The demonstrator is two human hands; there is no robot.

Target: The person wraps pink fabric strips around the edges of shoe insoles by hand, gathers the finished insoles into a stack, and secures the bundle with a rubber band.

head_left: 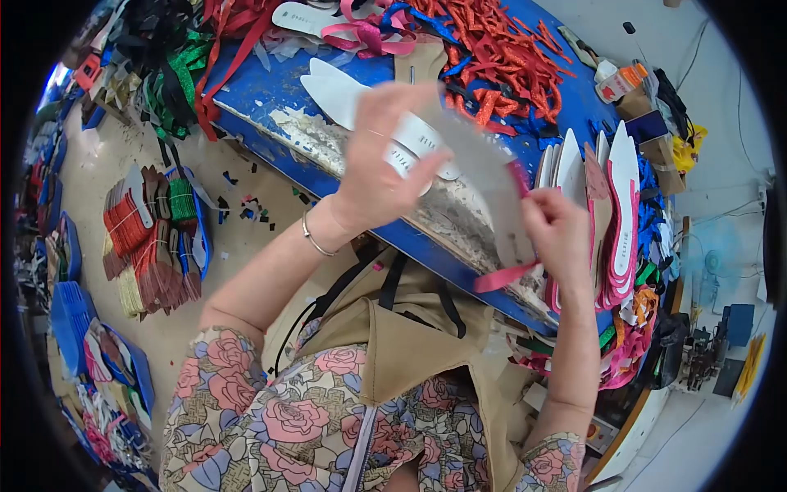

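A grey insole [484,176], flat and thin like stiff card, long with a narrowing end, is held up in the air between both hands just above the near edge of the tabletop [270,90]. A pink strap [504,277], a narrow ribbon-like band, runs along its right side and sticks out below it. The left hand [385,160] is blurred, fingers spread loosely and pressed against the insole's upper left part; how firmly it grips cannot be told. The right hand [559,234] is closed in a pinch on the insole's lower right edge and the pink strap. The tabletop is blue, chipped and crusted with pale dried glue along its rim. On it lie white insoles [344,90] and a heap of glittery red straps [500,49]. Upright pink-edged insoles [619,213] stand just beside the right hand. Bundled insoles [152,238] sit on the floor
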